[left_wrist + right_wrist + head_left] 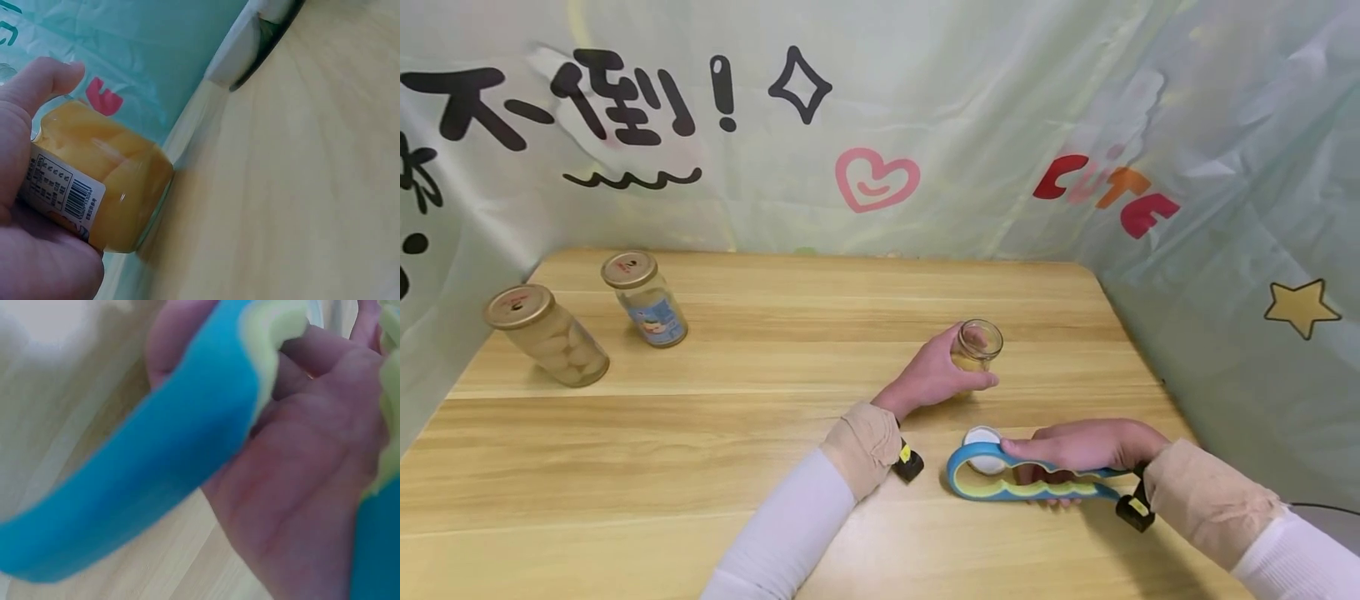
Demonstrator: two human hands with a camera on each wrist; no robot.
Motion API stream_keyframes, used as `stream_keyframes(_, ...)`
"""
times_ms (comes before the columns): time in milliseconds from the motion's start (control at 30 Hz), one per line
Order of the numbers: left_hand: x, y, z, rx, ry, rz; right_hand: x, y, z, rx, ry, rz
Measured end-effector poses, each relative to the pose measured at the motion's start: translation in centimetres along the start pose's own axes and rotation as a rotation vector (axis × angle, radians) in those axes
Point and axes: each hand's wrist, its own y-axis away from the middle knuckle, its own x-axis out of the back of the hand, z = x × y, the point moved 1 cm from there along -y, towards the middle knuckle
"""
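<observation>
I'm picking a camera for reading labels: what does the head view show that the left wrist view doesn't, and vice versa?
Only head: the blue-labelled jar and the jar of pale pieces, both lidded.
Only left wrist: the barcode on the held jar.
Both: the left hand gripping that jar, the wooden table and the printed backdrop.

Head view: from above, facing forward and down; wide, tabletop point(662, 467) across lower frame, backdrop point(962, 83) across upper. Left wrist view: near, tilted sideways, facing along tabletop; jar point(131, 181) at left of frame, shared with head view. Right wrist view: nearest, facing right hand point(300, 462); blue tool point(156, 450) at both sides, shared with head view.
</observation>
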Motion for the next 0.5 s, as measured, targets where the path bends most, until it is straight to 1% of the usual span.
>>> stream_keyframes(133,-0.13,0.05,-0.03,-0.004,-0.001,0.006,-0.37,0.23,0.00,0.004,-0.060,-0.027)
stream_keyframes(300,-0.27,0.10,0.07,-0.011,-0.008,0.015,-0.47,0.53,0.00,0.042,-0.034,-0.031)
stream_keyframes(500,-0.36,0.17,0.29,0.001,-0.007,0.027,-0.31,0.97,-0.12,0.084,-0.014,-0.040)
